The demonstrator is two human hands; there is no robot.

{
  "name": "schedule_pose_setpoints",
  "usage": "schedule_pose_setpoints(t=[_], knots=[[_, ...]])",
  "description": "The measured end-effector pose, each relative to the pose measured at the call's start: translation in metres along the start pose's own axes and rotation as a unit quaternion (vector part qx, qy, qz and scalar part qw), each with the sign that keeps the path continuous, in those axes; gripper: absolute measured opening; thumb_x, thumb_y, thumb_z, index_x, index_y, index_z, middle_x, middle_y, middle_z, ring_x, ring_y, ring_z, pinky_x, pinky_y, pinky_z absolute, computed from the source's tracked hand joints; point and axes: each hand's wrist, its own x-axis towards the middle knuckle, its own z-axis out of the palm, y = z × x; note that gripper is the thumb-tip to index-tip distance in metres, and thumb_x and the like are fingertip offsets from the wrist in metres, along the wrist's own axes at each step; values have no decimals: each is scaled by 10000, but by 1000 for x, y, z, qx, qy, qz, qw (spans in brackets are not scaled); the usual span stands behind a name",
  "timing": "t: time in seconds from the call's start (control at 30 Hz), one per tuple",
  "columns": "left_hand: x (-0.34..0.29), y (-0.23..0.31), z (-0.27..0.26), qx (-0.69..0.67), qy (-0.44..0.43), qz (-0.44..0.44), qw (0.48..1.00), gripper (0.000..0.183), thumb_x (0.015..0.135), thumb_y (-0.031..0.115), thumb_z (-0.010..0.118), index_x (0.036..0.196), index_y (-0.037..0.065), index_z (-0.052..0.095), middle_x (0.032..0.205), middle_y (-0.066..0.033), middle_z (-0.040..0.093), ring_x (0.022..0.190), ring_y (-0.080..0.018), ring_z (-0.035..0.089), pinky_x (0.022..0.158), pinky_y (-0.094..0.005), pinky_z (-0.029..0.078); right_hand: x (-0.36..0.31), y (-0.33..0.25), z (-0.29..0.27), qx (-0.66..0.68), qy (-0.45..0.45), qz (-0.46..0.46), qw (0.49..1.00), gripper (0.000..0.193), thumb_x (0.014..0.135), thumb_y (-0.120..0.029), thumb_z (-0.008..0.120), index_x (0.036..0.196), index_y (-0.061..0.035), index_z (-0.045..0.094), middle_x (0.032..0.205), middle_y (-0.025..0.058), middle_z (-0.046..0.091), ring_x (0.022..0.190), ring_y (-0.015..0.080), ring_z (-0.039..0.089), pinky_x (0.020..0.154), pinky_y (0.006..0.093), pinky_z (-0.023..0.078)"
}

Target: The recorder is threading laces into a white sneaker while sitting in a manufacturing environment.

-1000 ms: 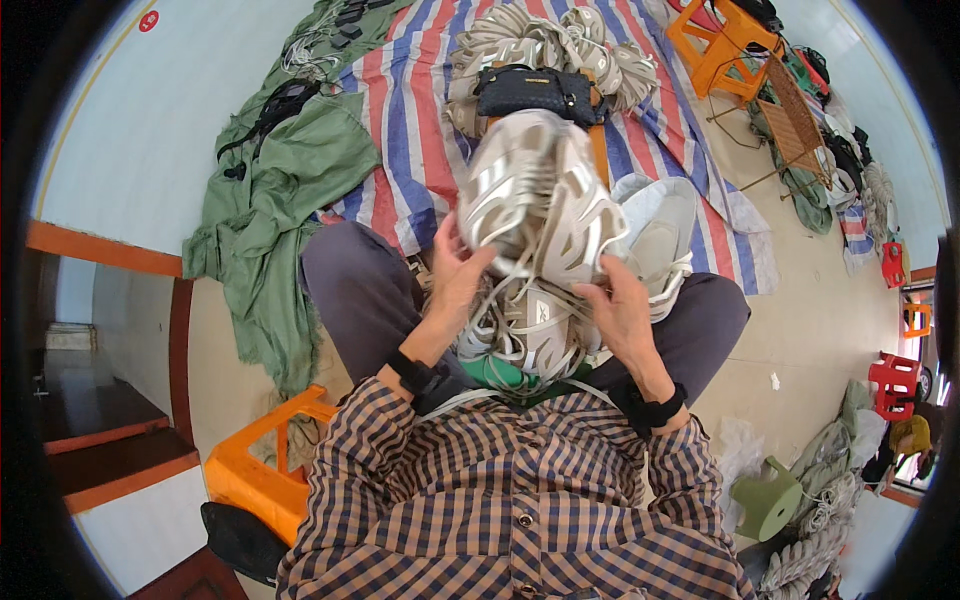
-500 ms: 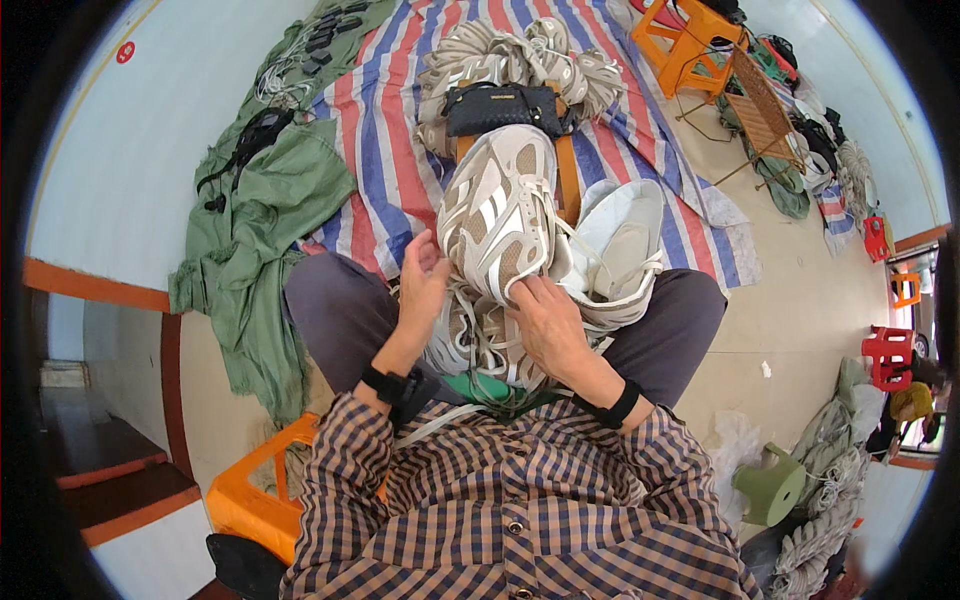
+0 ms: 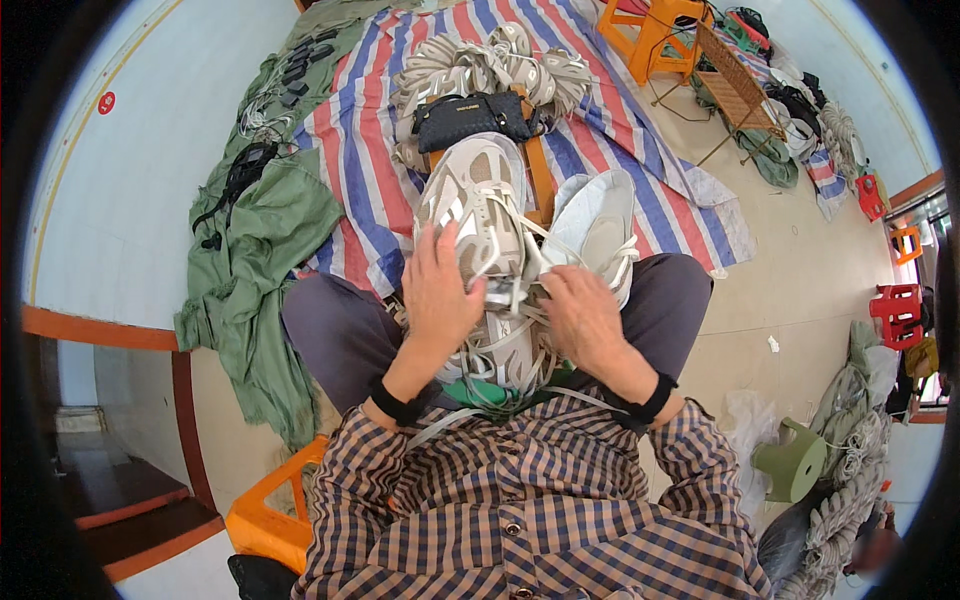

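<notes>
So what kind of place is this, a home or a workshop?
Probably an informal shoe workshop. The left hand and right hand work laces on a beige sneaker, more sneakers are heaped on a striped tarp, and plastic stools stand around the bare floor.

place: shoe workshop | signs: heaped sneakers (image 3: 480,65); striped floor tarp (image 3: 350,150); plastic stools (image 3: 655,30)
</notes>
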Motion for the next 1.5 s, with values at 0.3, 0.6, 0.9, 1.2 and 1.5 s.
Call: schedule_pose_setpoints(t=[0.3,0.6,0.9,1.2,1.5], knots=[[4,-95,25,-340,-109,-122,926,849,722,196,702,1407,-5,242,1339,-278,410,1234,-350,440,1032,-369,325,-4,23,2,-140,-171,-57,974,232,649,-93,670,856,-77,565,808,67,603,836,226,584,760,342,382],[5,-64,-6,-156,-177,-142,961,903,712,325,716,1402,4,231,1346,-275,391,1237,-382,422,1019,-404,342,19,7,4,16,-85,-3,996,226,863,-286,580,851,-61,563,759,109,600,743,293,621,608,404,479],[16,-34,-1,52,4,4,999,573,791,254,633,1286,51,426,1263,-182,484,1188,-338,450,1020,-526,283,65,-5,35,16,-115,48,992,324,867,-331,555,752,-31,590,659,173,627,617,346,634,561,428,495],[32,-54,-32,252,-150,-23,956,291,792,222,602,1020,44,637,994,-107,612,1034,-282,537,1042,-617,180,56,-9,42,-97,-158,8,983,231,831,-272,548,729,-74,608,573,118,627,497,314,622,489,427,484],[35,-56,-25,257,-135,-19,957,250,776,220,588,935,46,673,978,-104,618,1022,-272,535,1019,-591,234,18,5,24,-167,-193,-116,960,291,773,-205,630,1036,-102,559,919,93,577,927,273,566,712,381,469]])
